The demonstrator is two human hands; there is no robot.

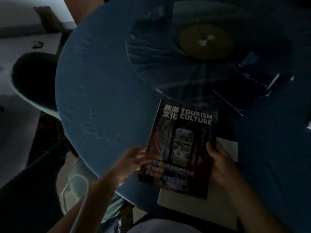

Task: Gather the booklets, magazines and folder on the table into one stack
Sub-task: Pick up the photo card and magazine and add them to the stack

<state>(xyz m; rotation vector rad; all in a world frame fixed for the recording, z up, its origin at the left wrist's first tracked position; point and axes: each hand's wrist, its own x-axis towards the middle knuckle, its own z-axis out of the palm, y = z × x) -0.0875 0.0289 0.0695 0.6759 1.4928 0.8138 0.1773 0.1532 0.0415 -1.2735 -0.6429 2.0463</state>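
The scene is dim. A magazine [182, 148] titled "Tourism Culture" is held over the near edge of the round blue table [101, 98]. My right hand [222, 165] grips its right edge, thumb on the cover. My left hand [133, 163] is at its lower left edge, blurred, fingers touching the cover. Under the magazine lies a pale booklet or folder [223, 211] on the table's near edge. A dark booklet [244, 93] lies further back on the right, partly on the glass turntable.
A glass turntable [168, 64] with a yellowish hub [206, 41] fills the table's middle. A dark chair [33, 81] stands at the left, and a pale chair [75, 187] sits below the table's near-left edge. The floor is light grey.
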